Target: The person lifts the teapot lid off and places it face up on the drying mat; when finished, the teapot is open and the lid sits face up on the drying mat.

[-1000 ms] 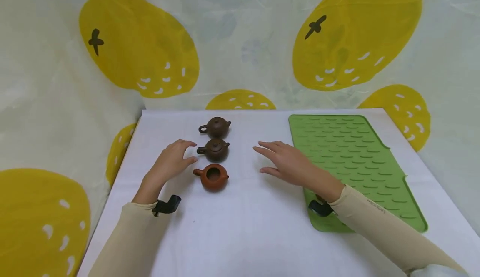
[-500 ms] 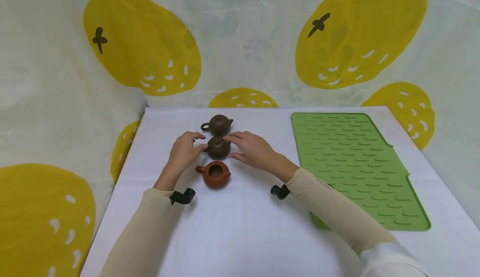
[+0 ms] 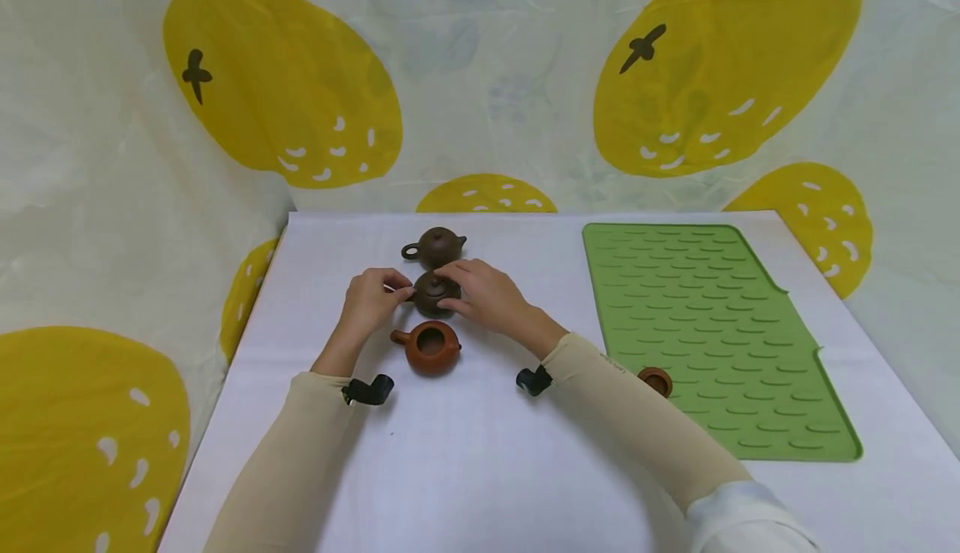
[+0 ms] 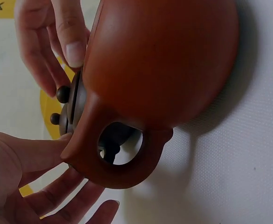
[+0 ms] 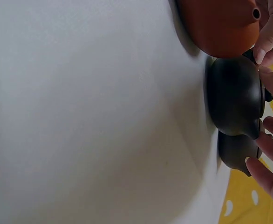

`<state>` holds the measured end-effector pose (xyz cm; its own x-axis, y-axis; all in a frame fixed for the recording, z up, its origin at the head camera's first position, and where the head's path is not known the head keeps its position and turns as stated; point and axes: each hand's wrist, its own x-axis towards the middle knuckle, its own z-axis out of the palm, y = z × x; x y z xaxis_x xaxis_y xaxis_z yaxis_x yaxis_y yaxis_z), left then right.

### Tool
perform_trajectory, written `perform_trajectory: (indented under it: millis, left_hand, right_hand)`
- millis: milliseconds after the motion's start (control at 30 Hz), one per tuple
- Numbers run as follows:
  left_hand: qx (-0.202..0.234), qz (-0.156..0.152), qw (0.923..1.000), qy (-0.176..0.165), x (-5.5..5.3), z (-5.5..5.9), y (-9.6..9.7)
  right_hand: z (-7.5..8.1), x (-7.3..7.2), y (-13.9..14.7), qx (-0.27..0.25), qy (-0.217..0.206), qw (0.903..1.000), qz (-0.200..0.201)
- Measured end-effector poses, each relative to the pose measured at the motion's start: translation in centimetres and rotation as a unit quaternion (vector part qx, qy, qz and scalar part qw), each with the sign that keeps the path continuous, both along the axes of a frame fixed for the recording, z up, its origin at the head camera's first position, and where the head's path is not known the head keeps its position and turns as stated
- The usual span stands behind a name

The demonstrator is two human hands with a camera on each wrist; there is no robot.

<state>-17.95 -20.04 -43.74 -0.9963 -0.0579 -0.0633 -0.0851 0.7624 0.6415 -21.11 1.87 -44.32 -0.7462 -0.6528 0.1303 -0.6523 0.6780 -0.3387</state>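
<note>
The middle teapot (image 3: 435, 303), dark brown with its lid on, stands between my two hands. At its left, my left hand (image 3: 367, 299) pinches its handle between thumb and finger. My right hand (image 3: 489, 295) reaches over it from the right, thumb and fingers spread about the lid. In the right wrist view the right thumb is near the lid's rim; whether it touches I cannot tell. A reddish-brown teapot (image 4: 164, 51) without a lid stands in front, its handle partly covering the left hand's grip in the left wrist view.
Behind stands another dark brown teapot (image 3: 440, 247), lid on. A green ridged mat (image 3: 705, 303) covers the right side of the white table (image 3: 480, 453). A small reddish-brown lid (image 3: 656, 382) lies on the mat near the right forearm.
Both hands have come inward to the middle teapot. The left fingers have closed on its handle, and the right hand has moved left over its lid. The mat's small lid has come into view.
</note>
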Motion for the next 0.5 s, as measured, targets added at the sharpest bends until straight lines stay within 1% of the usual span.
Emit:
perform_trajectory:
  millis: [167,300,500]
  left_hand:
    - [0.005,0.010,0.9999,-0.003,-0.1,-0.2,0.0]
    - [0.009,0.016,0.9998,-0.007,-0.1,-0.3,0.0]
    - [0.011,0.016,0.9998,-0.011,-0.1,-0.3,0.0]
  right_hand:
    - [-0.5,-0.2,-0.5,0.000,-0.009,0.9999,-0.010]
    - [-0.6,-0.2,-0.9,-0.009,-0.005,0.9998,-0.015]
    - [-0.7,-0.1,-1.2,-0.015,-0.001,0.9995,-0.028]
